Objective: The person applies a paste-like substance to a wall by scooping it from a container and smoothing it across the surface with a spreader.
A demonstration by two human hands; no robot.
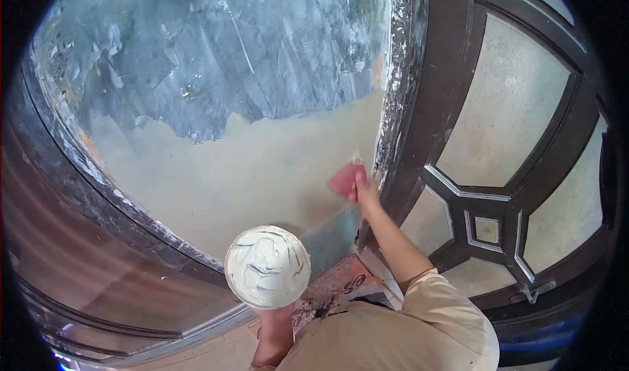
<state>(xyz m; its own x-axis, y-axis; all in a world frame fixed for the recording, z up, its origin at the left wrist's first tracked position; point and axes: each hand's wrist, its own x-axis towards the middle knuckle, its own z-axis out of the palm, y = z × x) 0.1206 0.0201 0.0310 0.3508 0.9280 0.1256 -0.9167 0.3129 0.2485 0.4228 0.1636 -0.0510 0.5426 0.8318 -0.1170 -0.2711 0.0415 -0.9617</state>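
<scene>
My right hand is closed around a red putty scraper, close to the right edge of the wall. White paste shows at the scraper's upper edge. The wall's lower part carries a smooth pale coat, while its upper part is rough grey-blue with scrapes. My left hand is below a round holder heaped with white putty and supports it from underneath. The holder hides most of that hand's fingers.
A dark door with frosted panes and a bolt stands at the right. A paste-spattered dark frame curves along the left. An orange printed sheet lies on the floor below the wall.
</scene>
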